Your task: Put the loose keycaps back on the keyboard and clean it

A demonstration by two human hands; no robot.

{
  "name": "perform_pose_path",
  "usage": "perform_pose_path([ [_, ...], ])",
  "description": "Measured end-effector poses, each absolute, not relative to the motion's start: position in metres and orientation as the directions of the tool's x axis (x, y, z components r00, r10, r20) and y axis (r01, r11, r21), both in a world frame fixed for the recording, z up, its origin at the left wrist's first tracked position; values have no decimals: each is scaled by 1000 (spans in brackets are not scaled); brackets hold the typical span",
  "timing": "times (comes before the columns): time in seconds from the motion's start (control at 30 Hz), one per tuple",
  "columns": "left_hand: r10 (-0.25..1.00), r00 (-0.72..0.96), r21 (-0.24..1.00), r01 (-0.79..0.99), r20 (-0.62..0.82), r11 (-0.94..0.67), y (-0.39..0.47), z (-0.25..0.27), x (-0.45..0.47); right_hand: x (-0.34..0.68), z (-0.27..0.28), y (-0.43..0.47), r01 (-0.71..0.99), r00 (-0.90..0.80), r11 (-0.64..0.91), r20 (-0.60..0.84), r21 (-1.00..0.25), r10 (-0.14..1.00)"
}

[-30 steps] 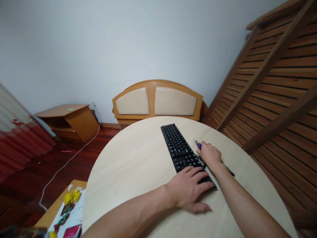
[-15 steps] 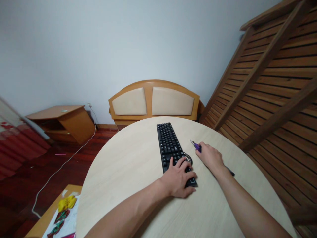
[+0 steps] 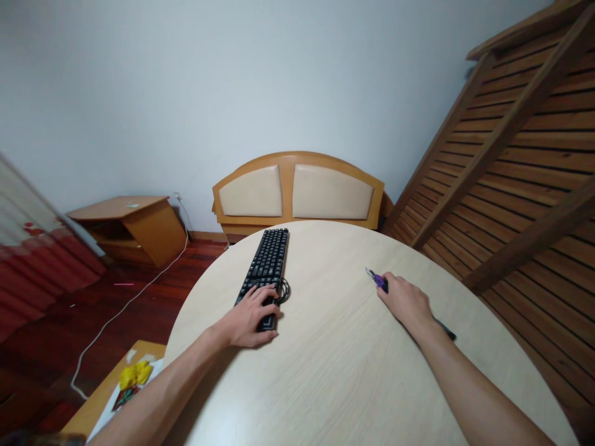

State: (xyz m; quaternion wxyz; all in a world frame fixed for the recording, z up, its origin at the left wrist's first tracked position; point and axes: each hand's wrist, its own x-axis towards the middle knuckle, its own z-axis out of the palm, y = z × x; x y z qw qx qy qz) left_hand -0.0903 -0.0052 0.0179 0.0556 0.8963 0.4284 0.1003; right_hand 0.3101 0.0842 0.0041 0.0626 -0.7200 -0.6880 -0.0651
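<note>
The black keyboard point(image 3: 266, 255) is seen in the head view lying on the left part of the pale round tabletop point(image 3: 320, 371), its far end near the rim and its near end covered by the left grip point(image 3: 251, 317). That grip is spread across the keys; whether the keyboard's edges are clasped or only pressed cannot be told. A dark cable point(image 3: 287, 290) is bunched just beside the keyboard's right edge. On the right part of the tabletop, well apart from the keyboard, a purple tool point(image 3: 379, 280) is grasped by the right grip point(image 3: 408, 302), its metal tip pointed away and toward the left. Beyond the wrist a dark strip point(image 3: 447, 330) is exposed; whether it belongs to the tool cannot be told, as the middle is hidden. Behind the tabletop a headboard point(image 3: 287, 191) with two cream panels is seen before the wall point(image 3: 279, 74), slatted wooden boards point(image 3: 506, 179) are seen at the right, and a wooden cabinet point(image 3: 155, 232) is placed at the left.
</note>
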Motion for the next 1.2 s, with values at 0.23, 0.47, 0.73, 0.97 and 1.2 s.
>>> perform_pose_path([
  [0.23, 815, 543, 136, 809, 203, -572, -11, 20, -171, 289, 7, 79, 999, -11, 16, 142, -38, 990],
  [0.47, 853, 432, 86, 877, 294, -473, -9, 23, -161, 226, 14, 77, 964, -149, 166, 96, -207, 984],
  [0.73, 878, 374, 248, 858, 300, -450, 13, 4, -23, 224, 15, 90, 833, -157, 149, 29, -533, 987],
  [0.97, 946, 258, 327, 892, 195, -311, 42, -16, 57, 272, 9, 89, 762, 2, 34, 55, -647, 999],
  [1.2, 890, 326, 350, 833, 318, -430, 53, -22, 78, 290, 0, 73, 790, 103, 16, 160, -612, 982],
])
